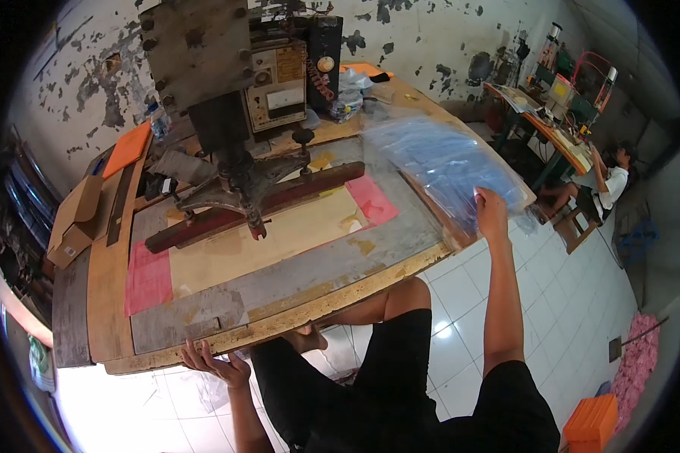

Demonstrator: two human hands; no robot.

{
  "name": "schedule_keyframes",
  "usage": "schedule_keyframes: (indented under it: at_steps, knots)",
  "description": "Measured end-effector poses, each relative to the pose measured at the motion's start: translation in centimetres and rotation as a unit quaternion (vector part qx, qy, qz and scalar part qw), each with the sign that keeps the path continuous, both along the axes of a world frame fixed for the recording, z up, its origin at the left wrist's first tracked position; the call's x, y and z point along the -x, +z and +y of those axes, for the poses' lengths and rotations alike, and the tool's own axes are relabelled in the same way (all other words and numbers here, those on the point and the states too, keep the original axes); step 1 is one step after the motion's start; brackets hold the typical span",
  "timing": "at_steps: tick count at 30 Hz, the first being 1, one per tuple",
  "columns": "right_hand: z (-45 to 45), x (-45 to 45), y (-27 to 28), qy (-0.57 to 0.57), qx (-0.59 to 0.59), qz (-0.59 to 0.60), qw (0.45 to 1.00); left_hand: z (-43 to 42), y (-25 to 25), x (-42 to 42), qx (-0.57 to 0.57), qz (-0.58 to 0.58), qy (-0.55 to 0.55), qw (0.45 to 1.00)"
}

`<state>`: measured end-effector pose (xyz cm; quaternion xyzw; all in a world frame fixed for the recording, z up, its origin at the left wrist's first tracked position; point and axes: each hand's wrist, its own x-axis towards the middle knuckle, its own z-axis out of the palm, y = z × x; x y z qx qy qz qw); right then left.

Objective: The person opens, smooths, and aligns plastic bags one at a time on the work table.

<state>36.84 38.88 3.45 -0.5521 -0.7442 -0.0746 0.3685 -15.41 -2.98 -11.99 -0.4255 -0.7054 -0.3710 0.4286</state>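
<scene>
My right hand (491,210) is closed at the near right corner of a pile of clear bluish plastic sheets (446,162), its fingers pinched on the plastic. At the front edge of the work table (279,321), my left hand (215,364) rests with its fingers spread, holding nothing. Between the hands lies a long cream-coloured sheet (279,238) with pink pieces (149,275) at both ends. Above it stands a press with a long reddish-brown bar (295,198) across the sheet.
An open cardboard box (75,219) and an orange folder (127,149) are at the left. Plastic bags (347,98) lie behind the press. Another person (612,185) sits at a second table (555,143) on the far right. An orange crate (589,423) stands on the floor.
</scene>
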Motion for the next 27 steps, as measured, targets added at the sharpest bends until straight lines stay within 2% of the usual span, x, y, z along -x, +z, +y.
schedule_keyframes:
  at_steps: [4, 6, 8, 10, 12, 13, 14, 16, 18, 20, 21, 22, 24, 26, 27]
  knots:
    - [-3.2, 0.4, 2.7, 0.009, 0.07, -0.003, 0.997, -0.7, 0.5, -0.6, 0.023, -0.009, -0.002, 1.0]
    - [-6.4, 1.1, 5.2, 0.011, -0.056, 0.17, 0.984, -0.5, 1.7, -1.5, 0.031, -0.019, 0.004, 0.999]
    - [-9.7, 1.5, 6.9, 0.026, -0.157, 0.336, 0.928, -0.4, 3.5, -3.2, -0.001, -0.069, -0.036, 0.997]
    - [-13.8, 2.6, 8.7, 0.083, -0.177, 0.455, 0.869, 0.2, 4.9, -5.9, 0.003, -0.087, -0.024, 0.996]
    - [-17.0, 3.0, 8.8, 0.116, -0.186, 0.457, 0.862, 1.0, 5.4, -8.2, -0.001, -0.076, -0.132, 0.988]
    - [-18.7, 3.2, 8.7, 0.247, -0.162, 0.473, 0.83, 1.3, 5.4, -9.5, 0.022, -0.092, -0.198, 0.976]
    - [-20.4, 3.5, 8.7, 0.374, -0.133, 0.479, 0.783, 1.6, 5.5, -10.9, 0.046, -0.108, -0.263, 0.957]
    - [-23.9, 4.7, 8.3, 0.491, -0.028, 0.525, 0.694, 3.8, 7.2, -13.7, 0.117, -0.15, -0.399, 0.897]
    - [-25.0, 6.3, 8.2, 0.65, 0.074, 0.518, 0.551, 6.3, 10.9, -17.1, 0.183, -0.182, -0.501, 0.826]
    - [-25.7, 7.7, 8.4, 0.73, 0.14, 0.484, 0.461, 8.1, 13.3, -20.3, 0.173, -0.187, -0.59, 0.766]
    - [-26.4, 8.5, 9.4, 0.738, 0.171, 0.49, 0.431, 8.3, 13.8, -21.5, 0.188, -0.167, -0.629, 0.736]
    - [-26.7, 8.2, 9.7, 0.737, 0.168, 0.489, 0.435, 8.5, 14.0, -22.6, 0.201, -0.146, -0.667, 0.703]
    - [-27.1, 7.3, 10.0, 0.739, 0.141, 0.518, 0.408, 8.4, 12.6, -24.1, 0.182, -0.108, -0.687, 0.695]
    - [-27.3, 6.4, 10.1, 0.739, 0.115, 0.546, 0.376, 7.6, 12.8, -24.5, 0.249, -0.19, -0.719, 0.62]
    - [-27.4, 6.2, 10.2, 0.739, 0.102, 0.56, 0.359, 7.4, 13.1, -24.3, 0.228, -0.144, -0.72, 0.639]
